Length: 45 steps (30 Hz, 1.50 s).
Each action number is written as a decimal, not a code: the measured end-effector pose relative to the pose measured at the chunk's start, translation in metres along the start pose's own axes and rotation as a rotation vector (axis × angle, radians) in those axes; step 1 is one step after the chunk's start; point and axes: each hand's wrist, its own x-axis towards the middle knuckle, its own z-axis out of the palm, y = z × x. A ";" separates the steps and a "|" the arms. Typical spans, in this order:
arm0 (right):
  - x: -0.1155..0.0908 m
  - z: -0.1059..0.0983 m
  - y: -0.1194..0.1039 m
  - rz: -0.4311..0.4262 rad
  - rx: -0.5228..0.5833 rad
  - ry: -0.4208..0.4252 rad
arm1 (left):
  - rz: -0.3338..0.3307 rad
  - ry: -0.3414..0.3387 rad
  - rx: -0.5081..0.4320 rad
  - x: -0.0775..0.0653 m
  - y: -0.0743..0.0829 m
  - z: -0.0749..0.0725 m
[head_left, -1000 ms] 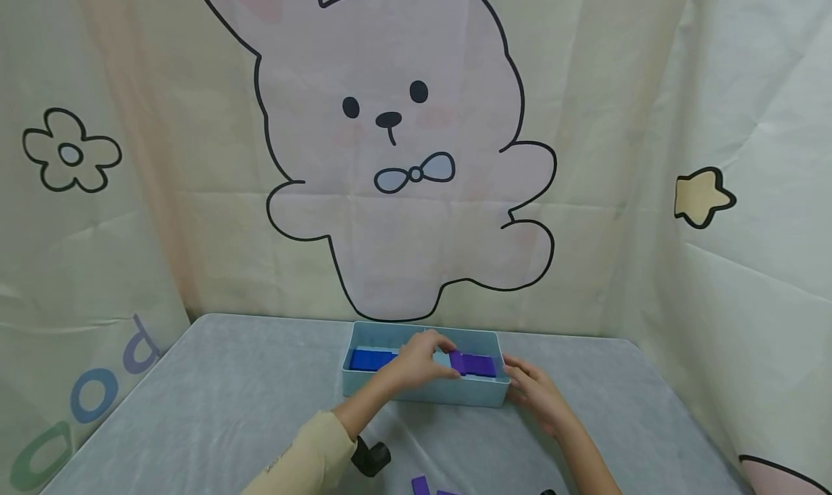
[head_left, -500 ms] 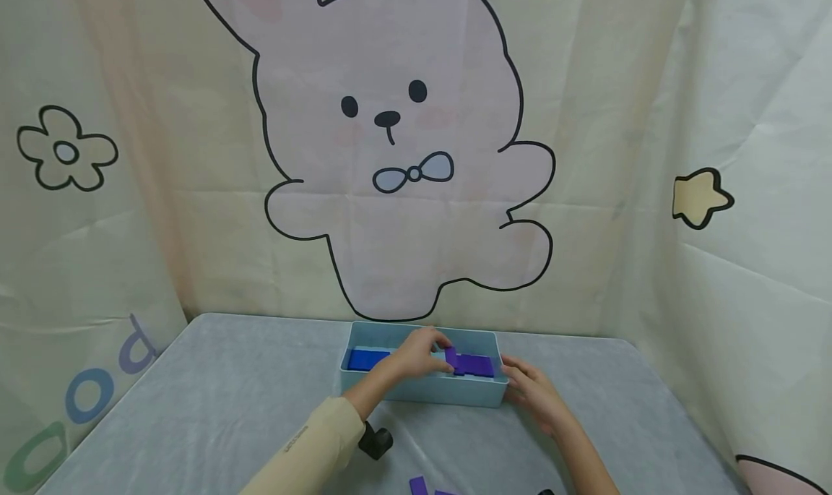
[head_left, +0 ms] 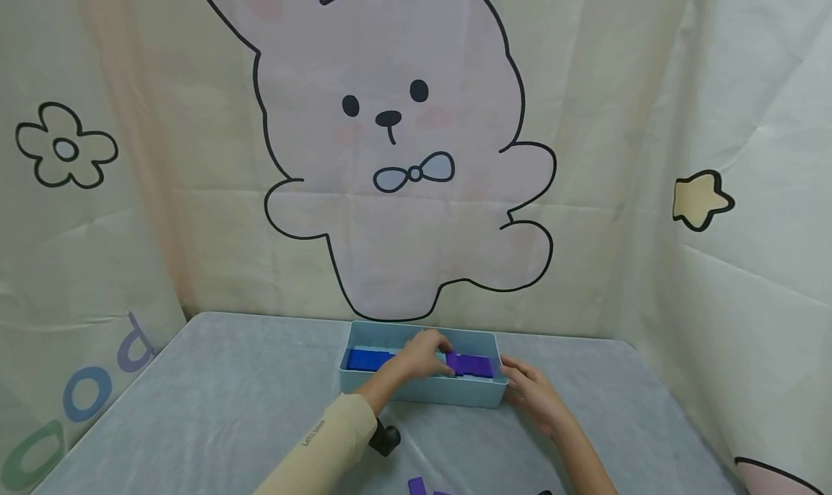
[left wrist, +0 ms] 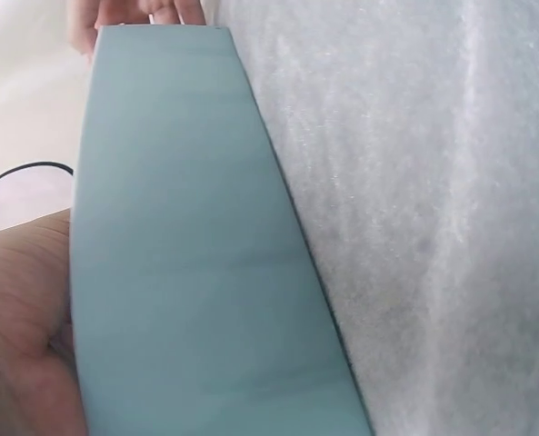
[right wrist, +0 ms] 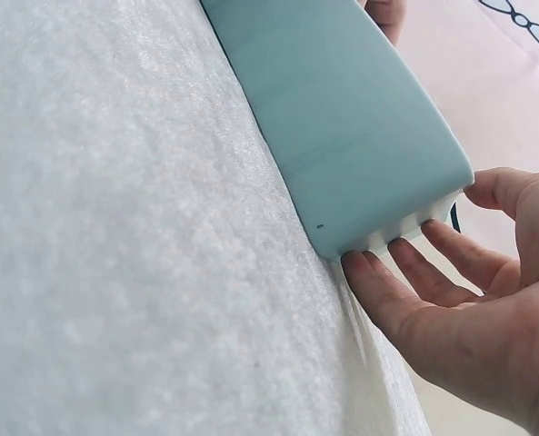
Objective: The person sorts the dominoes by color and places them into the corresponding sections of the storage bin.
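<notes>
A light-blue rectangular box (head_left: 422,392) stands on the table, with blue flat pieces (head_left: 368,360) at its left and purple flat pieces (head_left: 477,366) at its right. My left hand (head_left: 419,358) reaches over the front wall and pinches a narrow purple strip (head_left: 451,363) beside the other purple ones. Inside the left wrist view, the box's wall (left wrist: 187,227) hides the fingertips and the strip. My right hand (head_left: 534,397) touches the box's right end; in the right wrist view its fingers (right wrist: 414,268) lie against that end wall, extended.
Nearer on the grey cloth-covered table (head_left: 227,408) lie loose purple strips (head_left: 417,486), cut off by the frame's lower edge. A black wrist camera (head_left: 386,439) sits by the left sleeve. Behind the table hangs a printed curtain (head_left: 416,249) with a rabbit figure.
The purple strip in my left hand has gone from raised and tilted to lower, lying against the other purple pieces. My right hand has stayed at the box's end.
</notes>
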 end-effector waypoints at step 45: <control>-0.002 0.004 -0.004 0.012 0.018 0.010 | -0.122 0.008 0.109 0.000 0.007 0.009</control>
